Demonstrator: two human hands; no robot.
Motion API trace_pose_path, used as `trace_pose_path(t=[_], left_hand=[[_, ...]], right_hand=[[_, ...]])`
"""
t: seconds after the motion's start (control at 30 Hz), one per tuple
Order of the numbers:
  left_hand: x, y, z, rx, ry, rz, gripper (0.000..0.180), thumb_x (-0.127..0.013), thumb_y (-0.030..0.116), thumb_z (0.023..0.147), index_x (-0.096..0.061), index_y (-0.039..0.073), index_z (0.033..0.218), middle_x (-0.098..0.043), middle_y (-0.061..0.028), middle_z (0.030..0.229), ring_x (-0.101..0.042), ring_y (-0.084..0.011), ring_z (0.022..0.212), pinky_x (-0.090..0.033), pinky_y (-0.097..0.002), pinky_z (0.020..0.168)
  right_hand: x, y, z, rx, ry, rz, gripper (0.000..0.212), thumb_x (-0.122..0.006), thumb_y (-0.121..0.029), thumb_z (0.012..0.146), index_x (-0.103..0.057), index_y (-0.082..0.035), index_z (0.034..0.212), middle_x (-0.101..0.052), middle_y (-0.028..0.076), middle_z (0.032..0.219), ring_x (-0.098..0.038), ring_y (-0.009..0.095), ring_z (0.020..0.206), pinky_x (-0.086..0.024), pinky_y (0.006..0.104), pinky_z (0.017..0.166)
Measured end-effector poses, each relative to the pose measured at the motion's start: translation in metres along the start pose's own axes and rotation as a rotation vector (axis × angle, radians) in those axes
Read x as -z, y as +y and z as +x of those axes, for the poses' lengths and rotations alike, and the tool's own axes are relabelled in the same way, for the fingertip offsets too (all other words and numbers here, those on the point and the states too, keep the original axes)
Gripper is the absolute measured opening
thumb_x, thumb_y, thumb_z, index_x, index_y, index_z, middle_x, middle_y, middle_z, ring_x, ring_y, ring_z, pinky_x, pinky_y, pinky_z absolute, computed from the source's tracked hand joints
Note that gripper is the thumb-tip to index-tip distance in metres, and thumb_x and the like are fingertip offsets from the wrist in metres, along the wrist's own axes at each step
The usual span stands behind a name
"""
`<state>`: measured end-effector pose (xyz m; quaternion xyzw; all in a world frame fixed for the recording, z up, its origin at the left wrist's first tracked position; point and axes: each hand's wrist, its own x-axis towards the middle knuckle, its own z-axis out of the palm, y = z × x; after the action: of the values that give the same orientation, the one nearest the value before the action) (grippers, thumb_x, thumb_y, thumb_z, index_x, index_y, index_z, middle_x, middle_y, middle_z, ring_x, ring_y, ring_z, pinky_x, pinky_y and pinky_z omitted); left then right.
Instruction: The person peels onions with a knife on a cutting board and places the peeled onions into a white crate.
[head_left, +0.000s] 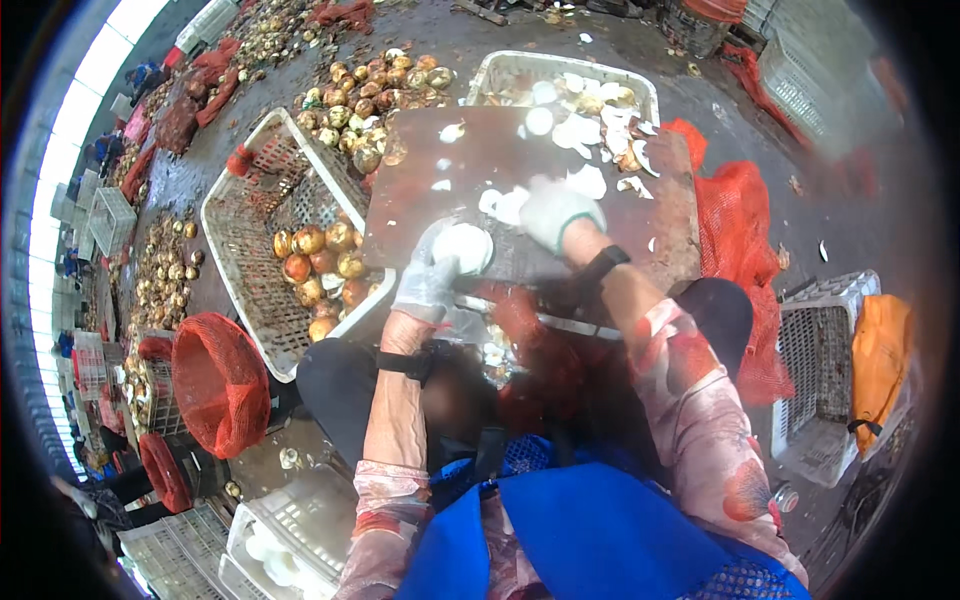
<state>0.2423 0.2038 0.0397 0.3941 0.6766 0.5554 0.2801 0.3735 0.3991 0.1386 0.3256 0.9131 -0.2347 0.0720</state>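
Observation:
My left hand (424, 275), in a pale glove, is closed around a white peeled onion (463, 249) at the near edge of a brown board (420, 190). Over the middle of the board is my right hand (560, 212), also gloved and smeared by motion. Its fingers are too blurred to tell whether they hold anything. White onion pieces (505, 205) lie beside it, and more white layers (577, 135) and peel are heaped toward the board's far right. Along the board's near edge runs a narrow pale strip (575, 325).
A white crate (225, 235) with unpeeled onions (322, 262) stands left of the board, and loose onions (375, 90) lie beyond it. Behind the board is a tray (490, 75) with scraps. Red netting (735, 230) and another crate (815, 400) are at right; a red net-lined basket (215, 385) is at left.

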Motion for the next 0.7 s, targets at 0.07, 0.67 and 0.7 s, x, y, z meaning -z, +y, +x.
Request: trace_pose_path(t=[0.07, 0.67, 0.7], left_hand=[[-0.017, 0.024, 0.010, 0.118, 0.008, -0.191, 0.047, -0.053, 0.018, 0.094, -0.047, 0.004, 0.138, -0.054, -0.0089, 0.134, -0.050, -0.0187, 0.122, -0.039, -0.0331, 0.105], [-0.015, 0.022, 0.027, -0.270, 0.058, 0.460, 0.052, -0.052, 0.032, 0.096, -0.050, 0.003, 0.138, -0.051, -0.0199, 0.136, -0.046, -0.0294, 0.130, -0.037, -0.0382, 0.108], [-0.015, 0.021, 0.027, -0.224, 0.044, 0.486, 0.051, -0.052, 0.033, 0.099, -0.048, 0.001, 0.138, -0.053, -0.0162, 0.135, -0.048, -0.0255, 0.128, -0.039, -0.0349, 0.106]], right_hand=[[-0.017, 0.054, 0.022, -0.156, 0.100, -0.033, 0.044, -0.053, -0.036, 0.089, -0.061, -0.005, 0.118, -0.067, 0.021, 0.112, -0.065, 0.039, 0.103, -0.048, 0.0450, 0.092], [-0.071, 0.015, 0.017, 0.068, -0.105, 0.542, 0.039, -0.059, -0.030, 0.081, -0.065, 0.002, 0.102, -0.068, 0.023, 0.096, -0.065, 0.036, 0.090, -0.049, 0.0414, 0.081], [-0.071, 0.015, 0.017, 0.083, -0.117, 0.545, 0.039, -0.060, -0.030, 0.081, -0.065, 0.002, 0.102, -0.067, 0.024, 0.097, -0.065, 0.036, 0.091, -0.049, 0.0412, 0.082]])
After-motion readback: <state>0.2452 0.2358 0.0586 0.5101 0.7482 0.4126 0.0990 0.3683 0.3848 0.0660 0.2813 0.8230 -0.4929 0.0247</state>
